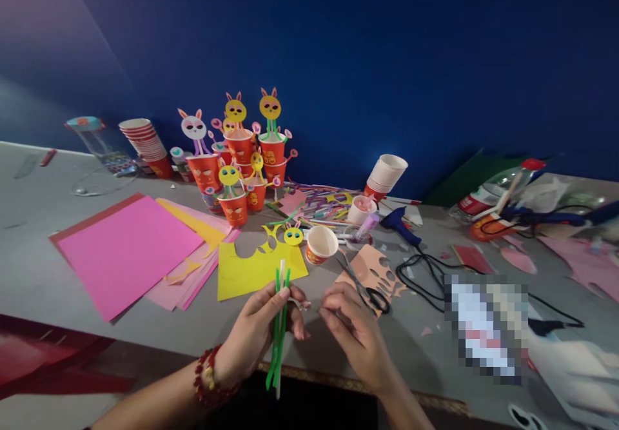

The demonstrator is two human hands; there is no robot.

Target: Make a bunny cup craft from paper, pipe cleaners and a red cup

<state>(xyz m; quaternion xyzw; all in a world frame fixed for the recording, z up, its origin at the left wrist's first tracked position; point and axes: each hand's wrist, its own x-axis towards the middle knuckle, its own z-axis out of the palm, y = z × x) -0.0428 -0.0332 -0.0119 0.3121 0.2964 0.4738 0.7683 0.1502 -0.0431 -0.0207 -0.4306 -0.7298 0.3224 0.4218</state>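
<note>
Green pipe cleaners [277,359] and one thin white strip [282,266] stand upright together in my left hand [254,323], pinched between thumb and fingers. A small pale bit shows at this hand's fingertips. To the right, my right hand [358,336] has its fingertips pressed together, a small gap from the left; whatever is in them is too small to make out. Just beyond the hands are a paper cup [315,251], a yellow paper bunny face [293,235], a yellow sheet with round cut-outs [261,269] and black-handled scissors [376,299] on peach cut paper [372,265].
Red paper cups with bunny faces [235,209] stand at the back. Pink sheets [130,249] lie left. Rightward are a blue glue gun [402,225] with its black cord, a plastic bottle [493,188] and a blurred-out patch [483,330]. Stacked cups [387,172] lean behind.
</note>
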